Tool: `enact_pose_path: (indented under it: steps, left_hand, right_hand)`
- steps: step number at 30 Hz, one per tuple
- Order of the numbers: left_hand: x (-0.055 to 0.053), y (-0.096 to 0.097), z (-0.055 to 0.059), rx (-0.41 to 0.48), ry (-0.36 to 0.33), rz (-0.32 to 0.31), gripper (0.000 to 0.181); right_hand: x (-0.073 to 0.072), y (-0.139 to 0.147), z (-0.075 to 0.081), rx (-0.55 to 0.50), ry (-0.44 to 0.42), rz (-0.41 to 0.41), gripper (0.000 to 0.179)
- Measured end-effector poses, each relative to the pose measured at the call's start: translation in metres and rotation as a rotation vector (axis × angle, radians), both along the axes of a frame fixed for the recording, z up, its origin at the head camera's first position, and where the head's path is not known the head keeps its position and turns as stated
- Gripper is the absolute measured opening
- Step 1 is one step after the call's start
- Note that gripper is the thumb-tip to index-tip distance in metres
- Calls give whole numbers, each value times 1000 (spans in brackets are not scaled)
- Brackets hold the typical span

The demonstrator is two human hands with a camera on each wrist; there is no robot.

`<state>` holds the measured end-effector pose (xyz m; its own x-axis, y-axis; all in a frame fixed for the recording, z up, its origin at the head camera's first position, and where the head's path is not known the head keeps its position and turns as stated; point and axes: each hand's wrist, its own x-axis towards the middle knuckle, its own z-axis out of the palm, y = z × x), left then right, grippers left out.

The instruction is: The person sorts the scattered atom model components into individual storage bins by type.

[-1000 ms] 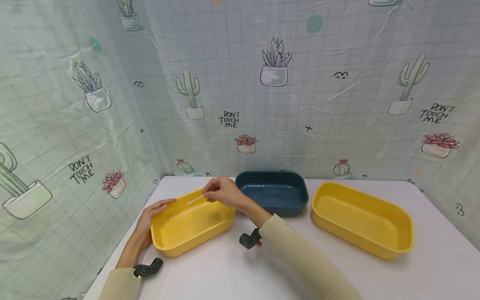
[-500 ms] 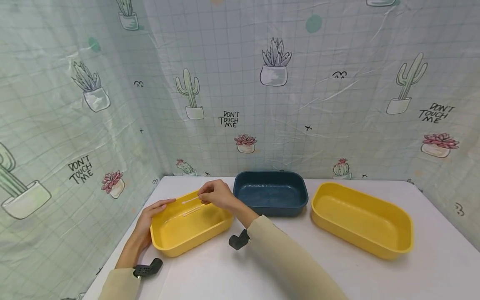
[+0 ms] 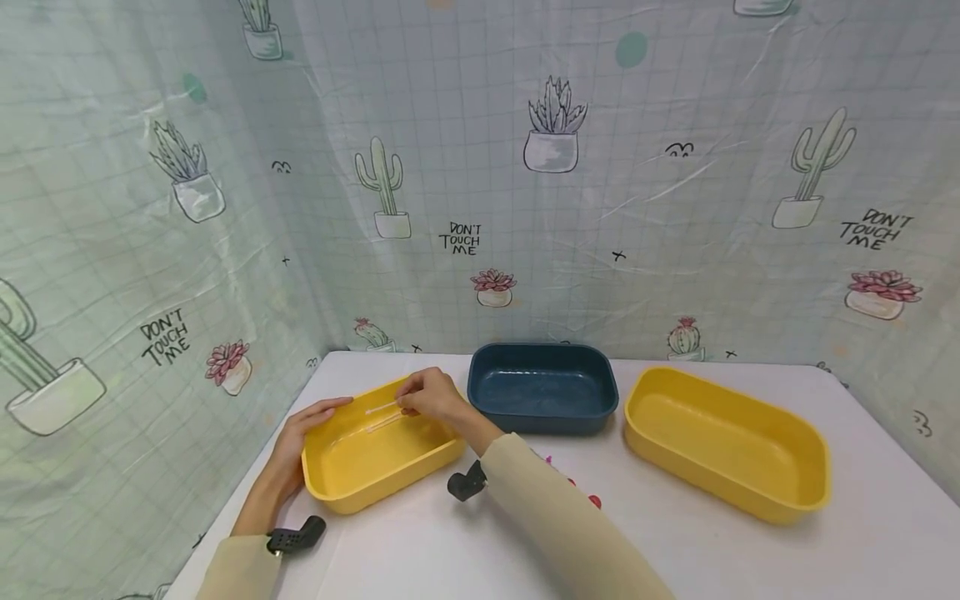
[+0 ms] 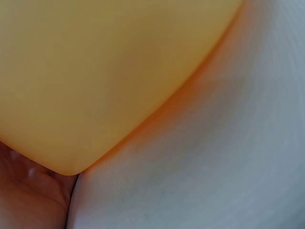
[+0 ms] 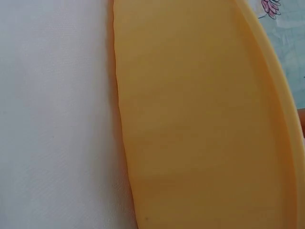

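In the head view, my left hand (image 3: 298, 433) rests against the left end of a yellow tray (image 3: 375, 493), fingers stretched along its rim. The left wrist view has the tray's outer wall (image 4: 105, 71) close up and part of that hand (image 4: 31, 191) at its corner. Over the tray's far right part, my right hand (image 3: 431, 393) pinches a thin white stick like a cotton swab (image 3: 381, 407), its tip pointing left. A second similar swab (image 3: 385, 422) lies inside the tray. Mostly the tray's side (image 5: 200, 114) fills the right wrist view; the fingertips are hidden there.
A dark blue tray (image 3: 543, 423) stands at the back middle. Farther right is another yellow tray (image 3: 720, 487). Small red things (image 3: 595, 502) on the white table are partly covered by the right sleeve. Patterned curtains (image 3: 600, 250) bound the back and sides.
My right hand has moved left and slightly down, carrying the pinched swab lower into the yellow tray. Red things have come into view beside the sleeve. The left hand stays put.
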<state>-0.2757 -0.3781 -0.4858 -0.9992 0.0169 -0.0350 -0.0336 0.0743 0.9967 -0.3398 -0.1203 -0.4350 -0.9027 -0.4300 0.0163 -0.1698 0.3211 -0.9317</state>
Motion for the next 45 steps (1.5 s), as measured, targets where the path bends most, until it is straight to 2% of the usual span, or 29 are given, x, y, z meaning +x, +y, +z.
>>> enact_pose_path:
  steps: [11, 19, 28, 38, 45]
  left_hand:
    - [2, 0, 2, -16, -3, 14, 45]
    - [3, 0, -2, 4, 2, 9, 44]
    - [2, 0, -2, 19, 11, 2, 45]
    - [2, -1, -2, 10, 7, 8, 45]
    - [-1, 1, 0, 8, 5, 4, 45]
  right_hand:
    - [-2, -11, -7, 120, 17, -17, 5]
    - [-2, -14, -13, 142, -26, -14, 5]
    - [-4, -18, -15, 205, -55, -57, 6]
    - [-2, -21, -16, 249, -8, -43, 6]
    - [-2, -20, -16, 262, -17, -70, 2]
